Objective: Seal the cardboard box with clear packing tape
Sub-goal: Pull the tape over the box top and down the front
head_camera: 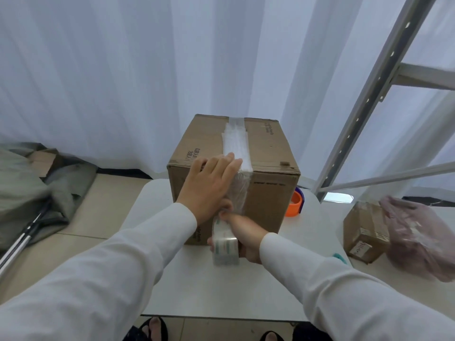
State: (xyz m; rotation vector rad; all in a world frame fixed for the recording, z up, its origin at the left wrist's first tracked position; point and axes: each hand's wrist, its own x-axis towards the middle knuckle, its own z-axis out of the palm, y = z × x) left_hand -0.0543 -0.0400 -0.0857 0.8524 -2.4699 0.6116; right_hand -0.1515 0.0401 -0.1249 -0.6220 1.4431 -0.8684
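A brown cardboard box (268, 153) stands on a small white table (197, 286), its flaps closed. A strip of clear tape (235, 141) runs along the top seam and down over the near edge onto the front face. My left hand (211, 185) lies flat, fingers together, pressing the tape at the box's near top edge. My right hand (242, 236) grips the roll of clear packing tape (225, 246) low against the front face, with the tape still joined to the strip above.
An orange and purple tape dispenser (295, 203) sits on the table right of the box. On the floor at right are a smaller cardboard box (364, 232) and a pink plastic bag (418, 232). A metal shelf frame (364, 104) rises at right. Grey fabric (29, 188) lies left.
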